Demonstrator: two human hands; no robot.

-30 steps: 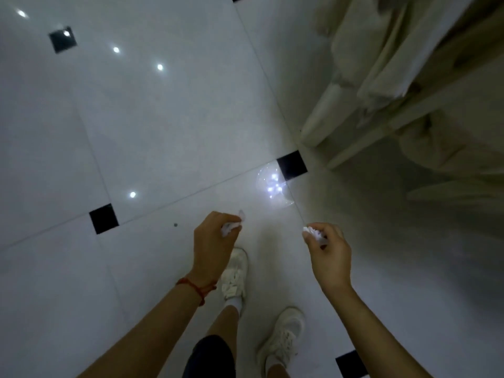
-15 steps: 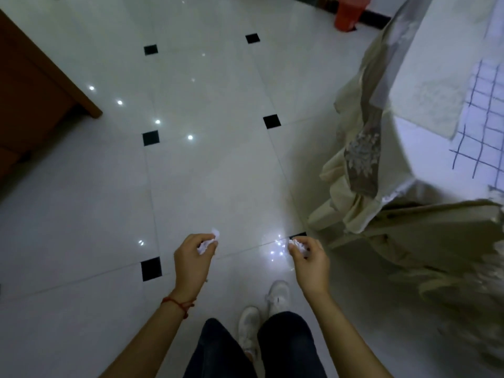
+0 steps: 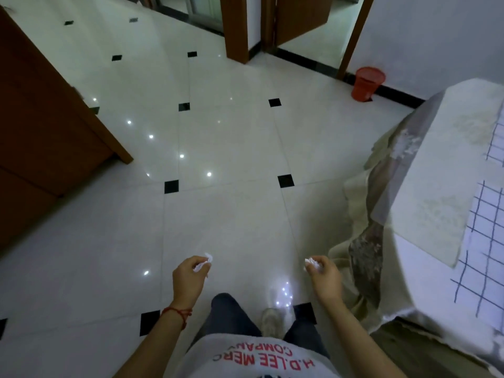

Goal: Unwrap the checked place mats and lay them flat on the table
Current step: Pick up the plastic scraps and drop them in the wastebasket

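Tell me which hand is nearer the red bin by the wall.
Right. The right hand sits below the red bin, on the bin's side of the frame; the left hand is farther off, across the floor.

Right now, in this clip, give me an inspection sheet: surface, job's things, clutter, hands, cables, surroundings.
Surface: cloth-draped table at right edge, pale mat on top.
Job's things: white place mat with blue checked lines lying on the table; second checked edge further back.
Clutter: small crumpled white scrap in left hand; a similar white scrap in right hand.
Hands: left hand pinching its scrap, red thread bracelet at wrist; right hand pinching its scrap.
Cables: nothing seen.
Surroundings: glossy white tiled floor with black insets; red plastic bin by wall; brown wooden cabinet at left.
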